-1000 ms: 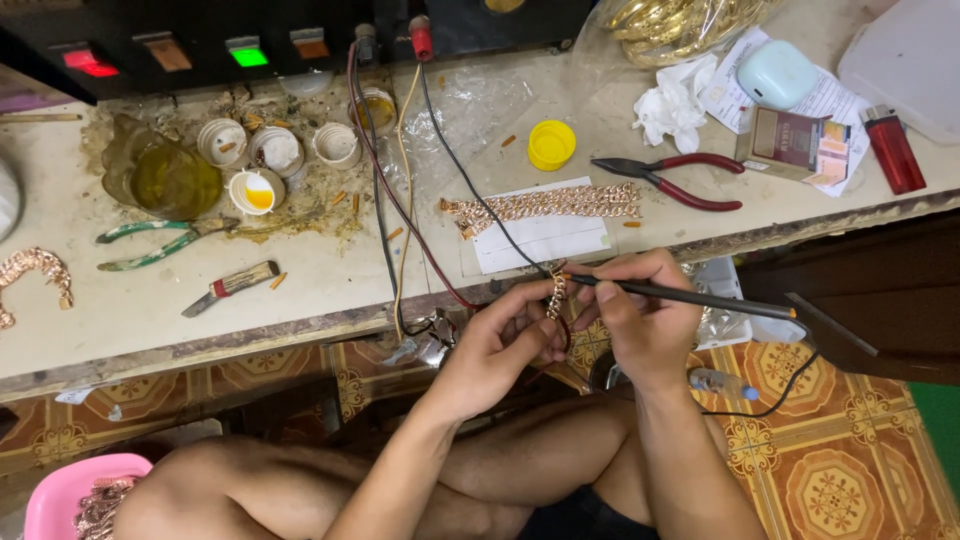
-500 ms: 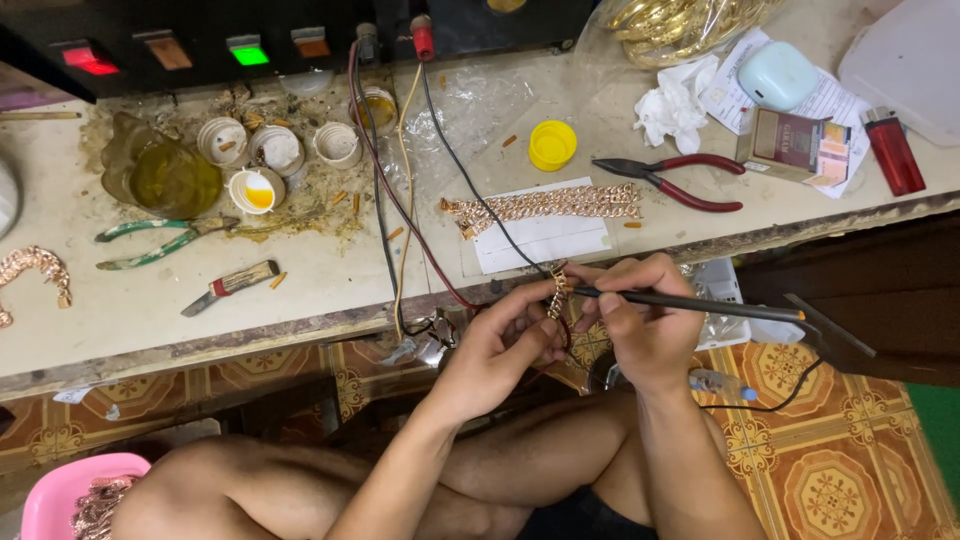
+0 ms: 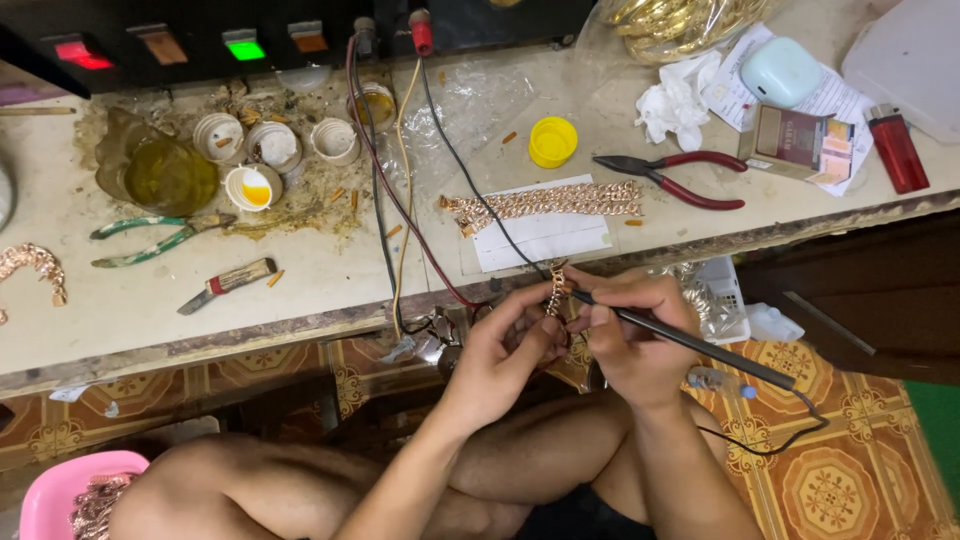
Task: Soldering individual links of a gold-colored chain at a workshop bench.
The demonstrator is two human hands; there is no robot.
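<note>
Pinched shut, left hand holds one chain piece; right hand grips one wired probe.

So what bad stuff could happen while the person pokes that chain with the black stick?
The wired black tool in the right hand touches a short chain piece pinched by the left hand; fingertips sit very close, so a slip might hurt them. The black wire and red wire trail past little cups, which a tug could tip.

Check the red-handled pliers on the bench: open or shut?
Shut, or nearly so. The red-handled pliers lie flat on the bench with jaw tips together and handles only slightly apart; neither hand touches them.
</note>
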